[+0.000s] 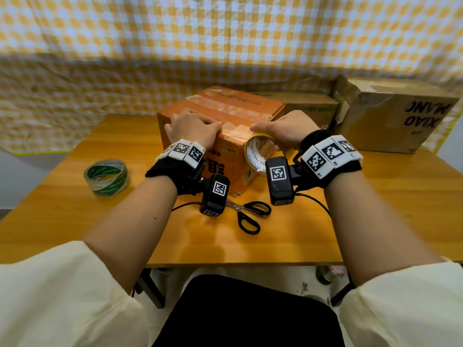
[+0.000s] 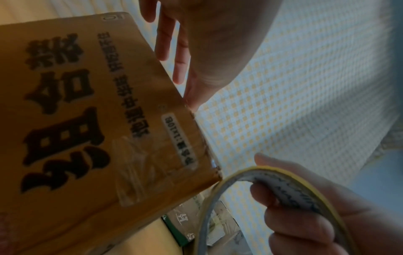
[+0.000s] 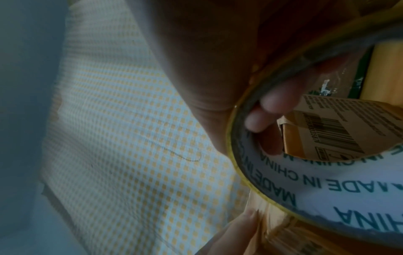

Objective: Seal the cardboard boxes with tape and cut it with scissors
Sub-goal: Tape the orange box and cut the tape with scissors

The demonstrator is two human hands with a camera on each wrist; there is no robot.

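An orange-brown cardboard box (image 1: 225, 113) stands mid-table, strips of clear tape along its top seam. My left hand (image 1: 193, 128) lies flat on the box's near top edge, fingers straight, pressing the tape down; the left wrist view shows those fingers (image 2: 174, 44) over the printed side of the box (image 2: 76, 120). My right hand (image 1: 283, 128) grips a yellow-edged tape roll (image 1: 258, 151) at the box's near right corner, fingers hooked through its core (image 3: 272, 110). Black-handled scissors (image 1: 248, 214) lie on the table in front of the box.
A second tape roll with a green-striped core (image 1: 107, 177) sits at the left on the wooden table (image 1: 375, 209). Two more cardboard boxes (image 1: 313, 108) (image 1: 390, 116) stand at the back right. A yellow-checked cloth (image 1: 225, 33) hangs behind.
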